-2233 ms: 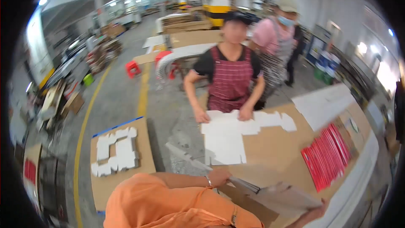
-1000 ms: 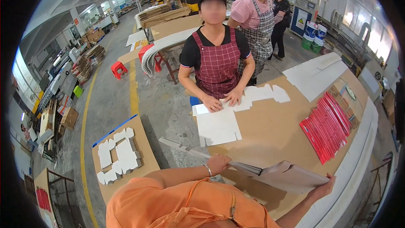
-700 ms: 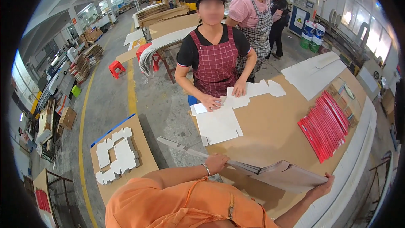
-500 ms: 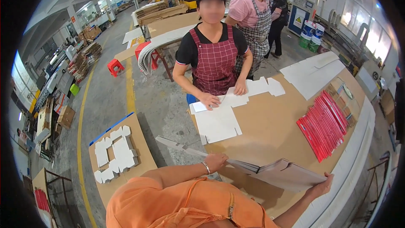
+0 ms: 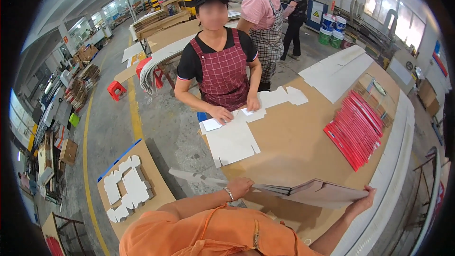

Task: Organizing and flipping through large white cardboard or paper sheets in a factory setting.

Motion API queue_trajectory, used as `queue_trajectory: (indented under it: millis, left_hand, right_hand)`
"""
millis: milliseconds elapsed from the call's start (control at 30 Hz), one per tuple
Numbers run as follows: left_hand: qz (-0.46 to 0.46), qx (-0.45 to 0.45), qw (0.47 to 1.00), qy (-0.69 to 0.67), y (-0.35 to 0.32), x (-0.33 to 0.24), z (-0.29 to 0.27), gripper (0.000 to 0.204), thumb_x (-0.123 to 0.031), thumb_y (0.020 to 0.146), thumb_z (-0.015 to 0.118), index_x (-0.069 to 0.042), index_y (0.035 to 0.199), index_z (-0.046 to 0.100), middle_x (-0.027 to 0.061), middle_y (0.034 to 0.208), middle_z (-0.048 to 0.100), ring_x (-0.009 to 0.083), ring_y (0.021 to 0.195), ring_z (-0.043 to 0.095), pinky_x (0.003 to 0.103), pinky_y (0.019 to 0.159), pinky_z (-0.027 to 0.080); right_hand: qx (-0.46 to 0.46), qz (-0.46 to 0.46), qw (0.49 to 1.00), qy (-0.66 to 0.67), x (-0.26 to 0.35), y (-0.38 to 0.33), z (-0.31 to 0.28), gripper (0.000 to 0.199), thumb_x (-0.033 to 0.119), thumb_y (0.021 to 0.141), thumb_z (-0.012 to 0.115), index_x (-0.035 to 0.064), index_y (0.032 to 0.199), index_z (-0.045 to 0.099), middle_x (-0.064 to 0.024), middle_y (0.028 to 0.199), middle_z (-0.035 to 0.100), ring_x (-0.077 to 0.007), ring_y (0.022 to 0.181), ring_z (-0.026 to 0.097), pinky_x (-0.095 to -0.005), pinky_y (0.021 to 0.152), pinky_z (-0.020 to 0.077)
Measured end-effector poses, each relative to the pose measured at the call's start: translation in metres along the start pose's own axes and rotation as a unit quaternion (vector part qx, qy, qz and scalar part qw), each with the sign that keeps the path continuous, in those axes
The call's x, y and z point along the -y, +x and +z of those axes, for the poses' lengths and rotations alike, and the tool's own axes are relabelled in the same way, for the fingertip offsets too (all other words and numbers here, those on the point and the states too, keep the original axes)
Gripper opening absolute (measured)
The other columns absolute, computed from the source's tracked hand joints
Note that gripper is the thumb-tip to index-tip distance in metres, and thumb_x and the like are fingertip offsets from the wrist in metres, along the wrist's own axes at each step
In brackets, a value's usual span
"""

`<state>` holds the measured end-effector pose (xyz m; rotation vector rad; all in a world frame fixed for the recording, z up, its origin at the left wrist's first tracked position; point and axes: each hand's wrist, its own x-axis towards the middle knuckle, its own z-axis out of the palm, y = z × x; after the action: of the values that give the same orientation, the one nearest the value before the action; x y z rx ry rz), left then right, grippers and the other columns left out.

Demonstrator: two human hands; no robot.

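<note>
Brown table: two hands hold perhaps several stacked cardboard sheets.

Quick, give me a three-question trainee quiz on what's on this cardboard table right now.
1. True or false: the person's left hand and right hand hold opposite ends of one stack of flat cardboard sheets.
2. Which colour are the flat pieces fanned out in a row on the right of the table? A) blue B) red C) green
3. Fill in: the co-worker in the checked apron rests both hands on ____ die-cut blanks.

Key: 1 true; 2 B; 3 white.
</note>
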<state>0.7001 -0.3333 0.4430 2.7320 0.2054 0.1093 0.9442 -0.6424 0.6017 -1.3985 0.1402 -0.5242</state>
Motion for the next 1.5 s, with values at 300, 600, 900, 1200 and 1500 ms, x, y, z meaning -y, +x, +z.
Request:
queue_trajectory:
  millis: [300, 600, 900, 1200, 1500]
  left_hand:
    - [-0.115, 0.192, 0.971, 0.078, -0.007, 0.007, -0.042, 0.036, -0.029, 0.082, 0.053, -0.019, 0.116, 0.046, 0.0073, 0.096, 0.059, 0.0276, 0.080, 0.060, 0.041, 0.061, 0.047]
    - [-0.014, 0.125, 0.991, 0.047, 0.000, 0.007, -0.029, 0.022, -0.029, 0.083, 0.051, -0.011, 0.095, 0.049, 0.0082, 0.084, 0.059, 0.0284, 0.079, 0.059, 0.040, 0.061, 0.046]
    - [0.004, 0.094, 0.994, 0.061, 0.001, -0.007, -0.040, 0.016, -0.025, 0.085, 0.047, -0.012, 0.092, 0.048, 0.0072, 0.083, 0.058, 0.0266, 0.075, 0.059, 0.040, 0.055, 0.045]
    - [-0.018, 0.137, 0.990, 0.020, 0.016, 0.011, -0.018, 0.025, -0.024, 0.081, 0.053, -0.012, 0.103, 0.049, 0.0095, 0.090, 0.057, 0.0286, 0.082, 0.058, 0.041, 0.065, 0.046]
    - [-0.234, 0.059, 0.970, -0.003, -0.092, 0.050, -0.071, 0.071, -0.041, 0.067, 0.069, -0.011, 0.125, 0.040, 0.0150, 0.105, 0.055, 0.0329, 0.094, 0.054, 0.041, 0.080, 0.044]
  right_hand:
    - [0.059, -0.005, 0.998, -0.018, -0.028, 0.005, -0.024, 0.048, 0.046, 0.090, 0.036, 0.0043, 0.079, 0.056, 0.0026, 0.067, 0.037, -0.0100, 0.062, 0.037, -0.0247, 0.057, 0.0308]
    - [0.053, -0.007, 0.998, -0.015, -0.091, 0.005, -0.037, 0.060, 0.048, 0.091, 0.031, -0.0038, 0.117, 0.047, -0.0120, 0.112, 0.052, -0.0194, 0.096, 0.048, -0.0318, 0.082, 0.0388]
    - [0.051, 0.058, 0.993, 0.085, -0.065, 0.005, -0.045, 0.064, 0.050, 0.090, 0.034, -0.0056, 0.121, 0.043, -0.0148, 0.117, 0.049, -0.0219, 0.103, 0.048, -0.0345, 0.089, 0.0371]
    - [0.023, 0.088, 0.994, 0.052, -0.087, 0.011, -0.034, 0.060, 0.047, 0.091, 0.034, -0.0051, 0.119, 0.045, -0.0141, 0.115, 0.051, -0.0229, 0.103, 0.049, -0.0350, 0.090, 0.0373]
    - [0.099, 0.001, 0.974, 0.203, -0.080, -0.006, 0.004, 0.046, 0.035, 0.088, 0.046, -0.0051, 0.109, 0.053, -0.0166, 0.104, 0.056, -0.0268, 0.088, 0.054, -0.0394, 0.080, 0.0449]
